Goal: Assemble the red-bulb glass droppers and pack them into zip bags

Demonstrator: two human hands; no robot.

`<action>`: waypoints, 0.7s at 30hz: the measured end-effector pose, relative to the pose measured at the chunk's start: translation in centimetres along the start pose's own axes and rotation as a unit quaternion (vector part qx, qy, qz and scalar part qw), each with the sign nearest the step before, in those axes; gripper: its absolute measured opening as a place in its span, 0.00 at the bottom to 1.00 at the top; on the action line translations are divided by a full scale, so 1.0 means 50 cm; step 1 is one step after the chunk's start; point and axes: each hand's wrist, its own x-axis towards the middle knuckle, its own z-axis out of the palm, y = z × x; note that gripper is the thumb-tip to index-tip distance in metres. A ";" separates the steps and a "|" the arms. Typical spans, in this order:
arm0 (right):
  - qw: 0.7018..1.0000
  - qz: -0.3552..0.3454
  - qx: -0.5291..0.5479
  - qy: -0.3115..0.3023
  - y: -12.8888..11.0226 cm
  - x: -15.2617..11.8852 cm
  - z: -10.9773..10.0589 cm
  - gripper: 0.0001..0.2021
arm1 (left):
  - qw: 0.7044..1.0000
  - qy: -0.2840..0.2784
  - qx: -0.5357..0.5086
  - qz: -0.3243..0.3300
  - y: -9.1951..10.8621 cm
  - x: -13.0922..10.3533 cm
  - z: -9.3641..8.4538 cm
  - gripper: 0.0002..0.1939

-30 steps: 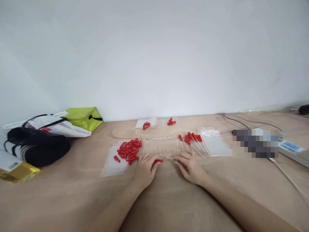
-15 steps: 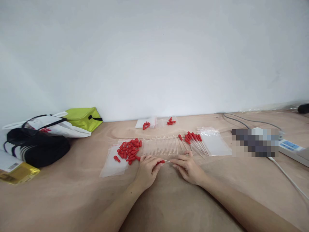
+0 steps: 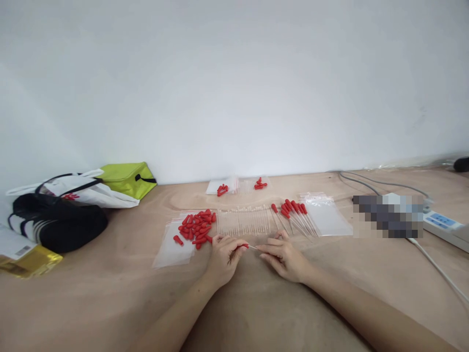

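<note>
My left hand (image 3: 225, 256) pinches a red rubber dropper bulb (image 3: 245, 246), mostly covered by its fingers. A thin glass dropper tube (image 3: 252, 247) reaches from the bulb to my right hand (image 3: 284, 256), whose thumb and fingers are closed on it. Just beyond both hands lies a row of bare glass tubes (image 3: 244, 221). Left of it, loose red bulbs (image 3: 198, 226) are heaped on clear zip bags (image 3: 172, 256). Several droppers with red bulbs fitted (image 3: 295, 208) lie fanned out beyond my right hand.
Clear zip bags (image 3: 326, 215) lie right of the fitted droppers. Small groups of red bulbs (image 3: 222, 189) rest on bags near the wall. A black bag (image 3: 73, 227) and lime-green box bag (image 3: 126, 178) stand left. A power strip (image 3: 441, 221) and cables are at right.
My right hand has shifted very slightly left, toward the bulb, and a little less of the tube shows between my hands. My left hand keeps its grip.
</note>
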 end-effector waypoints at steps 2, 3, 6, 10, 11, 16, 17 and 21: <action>1.000 -0.004 -0.013 -0.010 0.005 0.001 -0.003 0.14 | 1.000 -0.013 0.002 0.006 0.001 -0.001 -0.002 0.11; 1.000 -0.008 -0.023 -0.013 0.008 0.002 -0.005 0.14 | 1.000 -0.019 0.003 0.009 0.001 -0.002 -0.003 0.11; 0.998 -0.029 -0.059 -0.016 0.019 0.006 -0.010 0.15 | 0.999 -0.044 0.008 0.014 0.004 -0.004 -0.003 0.13; 0.994 -0.053 -0.100 -0.005 0.024 0.009 -0.010 0.16 | 0.997 -0.065 0.013 0.029 0.004 -0.005 -0.001 0.13; 0.993 -0.050 -0.105 0.000 0.023 0.008 -0.009 0.16 | 0.998 -0.061 0.015 0.030 0.004 -0.005 0.000 0.13; 0.995 -0.021 -0.094 0.021 0.006 0.005 0.003 0.12 | 0.998 -0.044 0.022 0.034 0.008 -0.002 -0.003 0.10; 0.995 -0.017 -0.091 0.022 0.003 0.004 0.005 0.12 | 0.998 -0.042 0.024 0.038 0.009 -0.001 -0.003 0.10; 0.997 0.000 -0.071 0.015 -0.005 0.005 0.013 0.12 | 0.998 -0.036 0.029 0.052 0.008 -0.003 -0.002 0.08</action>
